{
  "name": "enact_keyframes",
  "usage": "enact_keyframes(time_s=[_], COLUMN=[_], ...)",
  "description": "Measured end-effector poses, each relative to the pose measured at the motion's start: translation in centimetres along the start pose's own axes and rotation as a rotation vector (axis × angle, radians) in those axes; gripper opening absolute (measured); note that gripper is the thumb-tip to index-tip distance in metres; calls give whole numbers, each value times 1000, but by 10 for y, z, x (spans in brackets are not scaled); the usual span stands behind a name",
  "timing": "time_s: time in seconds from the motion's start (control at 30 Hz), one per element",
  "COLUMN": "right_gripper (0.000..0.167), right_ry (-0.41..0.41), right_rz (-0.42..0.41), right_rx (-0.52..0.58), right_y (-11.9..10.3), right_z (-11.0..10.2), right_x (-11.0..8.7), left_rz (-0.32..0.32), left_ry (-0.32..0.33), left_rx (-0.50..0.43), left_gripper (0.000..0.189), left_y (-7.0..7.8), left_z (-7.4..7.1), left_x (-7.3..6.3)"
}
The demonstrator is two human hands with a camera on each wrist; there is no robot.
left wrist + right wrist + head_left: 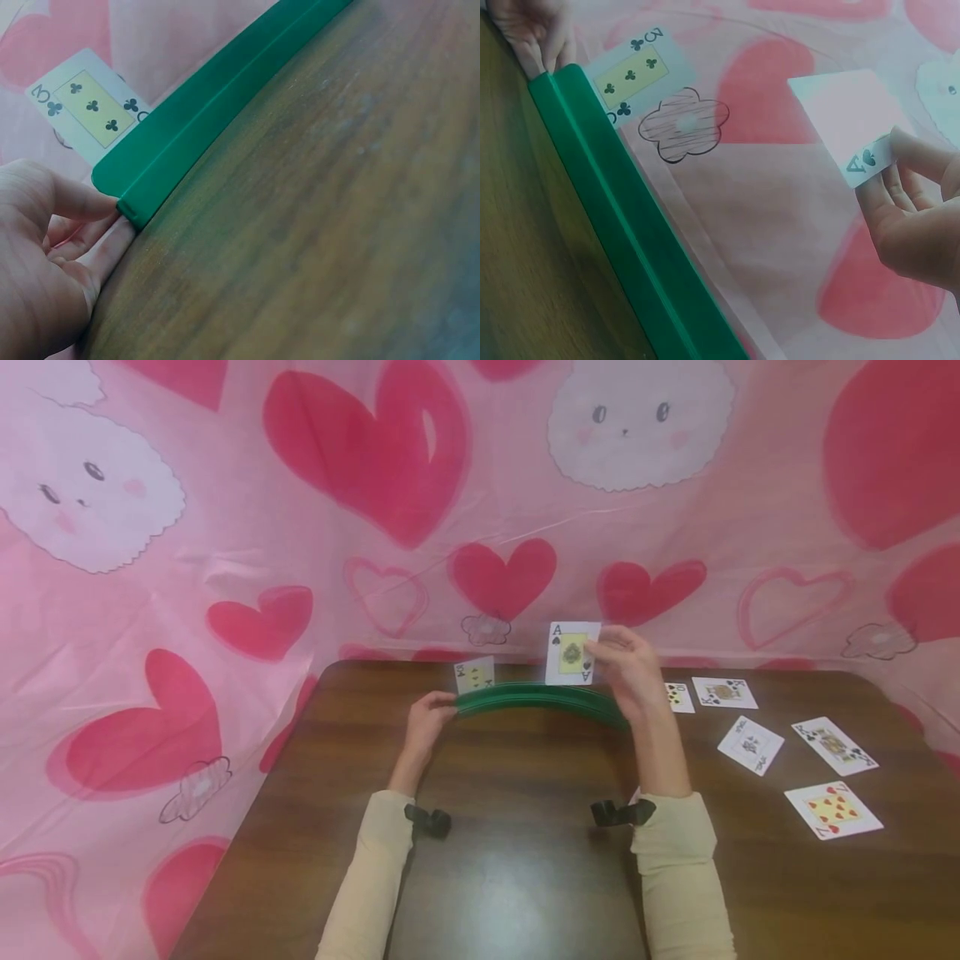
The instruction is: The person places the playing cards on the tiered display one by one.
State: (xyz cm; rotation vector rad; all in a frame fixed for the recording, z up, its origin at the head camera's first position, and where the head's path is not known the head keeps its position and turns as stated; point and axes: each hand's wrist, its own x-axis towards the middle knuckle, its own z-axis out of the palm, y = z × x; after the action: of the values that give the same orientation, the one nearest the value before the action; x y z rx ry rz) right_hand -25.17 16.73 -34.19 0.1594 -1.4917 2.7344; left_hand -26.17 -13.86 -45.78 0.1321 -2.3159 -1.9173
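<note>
My right hand [633,668] pinches an ace of spades [572,653] by its right edge, raised just above a curved green card holder [540,695]. In the right wrist view, the thumb lies on one side of the ace [847,112] and the fingers on the other; glare washes out most of its face. The left end of the holder [210,112] is pinched between the thumb and fingers of my left hand [429,720]. A three of clubs [91,106] stands tilted in the holder close to that hand. My right forearm hides the holder's right end.
Face-up on the brown table [510,860] at the right lie two kings [724,692], a joker [751,745], a seven of hearts [834,810] and a ten [680,697] partly covered by my right arm. Pink heart-patterned cloth [510,510] hangs behind the table.
</note>
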Motion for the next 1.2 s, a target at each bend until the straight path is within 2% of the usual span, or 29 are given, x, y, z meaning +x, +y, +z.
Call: enact_keyframes(time_s=[0.1, 0.27, 0.4, 0.53, 0.67, 0.93, 1.2], right_gripper=[11, 16, 24, 27, 23, 18, 16], right_ry=[-5, 15, 38, 16, -16, -29, -38], right_rz=[15, 38, 21, 2, -4, 7, 29], right_rx=[-12, -103, -138, -130, -148, -182, -277], right_y=[2, 7, 13, 19, 28, 47, 65], right_z=[3, 9, 14, 20, 24, 30, 37], right_x=[0, 2, 4, 4, 3, 5, 9], left_rz=[0, 2, 8, 8, 9, 23, 18], left_ry=[5, 0, -5, 3, 9, -5, 4], left_rx=[-13, 1, 15, 11, 0, 13, 10], left_gripper=[19, 18, 18, 18, 19, 17, 18], left_y=[0, 0, 1, 1, 1, -1, -2], left_z=[1, 1, 0, 1, 1, 0, 0], left_x=[0, 0, 0, 0, 0, -1, 0])
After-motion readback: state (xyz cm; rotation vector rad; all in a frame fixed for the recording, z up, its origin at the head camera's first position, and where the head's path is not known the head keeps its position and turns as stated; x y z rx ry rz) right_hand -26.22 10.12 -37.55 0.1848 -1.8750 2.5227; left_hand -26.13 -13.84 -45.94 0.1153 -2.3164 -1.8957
